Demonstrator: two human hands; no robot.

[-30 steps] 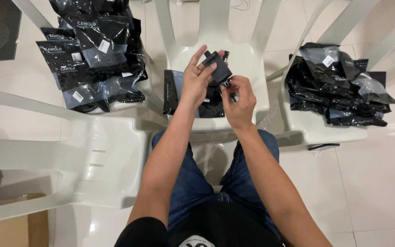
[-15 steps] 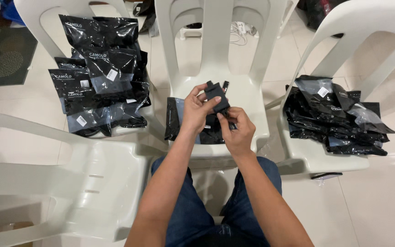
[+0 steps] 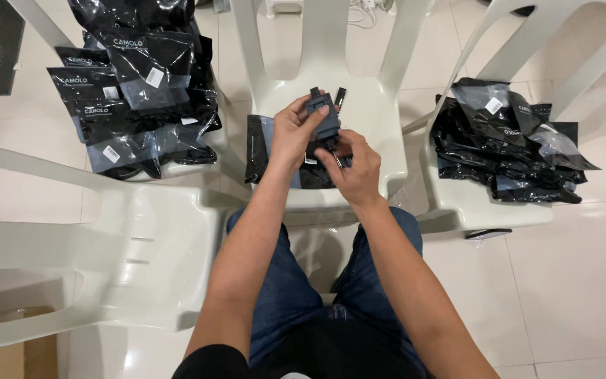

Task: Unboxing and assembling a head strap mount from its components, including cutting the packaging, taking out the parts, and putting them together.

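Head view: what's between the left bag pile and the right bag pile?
The middle white chair, with both hands, left and right, holding a dark grey part over a black bag on its seat.

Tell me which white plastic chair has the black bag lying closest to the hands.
The middle white plastic chair: its single flat black plastic bag lies right under the left hand; the side chairs hold piles.

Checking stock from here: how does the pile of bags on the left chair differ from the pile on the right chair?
The left pile stands taller, its bags mostly flat with white labels facing up. The right pile is lower, more crumpled and spread across the seat. The left pile overhangs its chair's front edge; the right pile stays on its seat. Both hold glossy black plastic bags on white plastic chairs.
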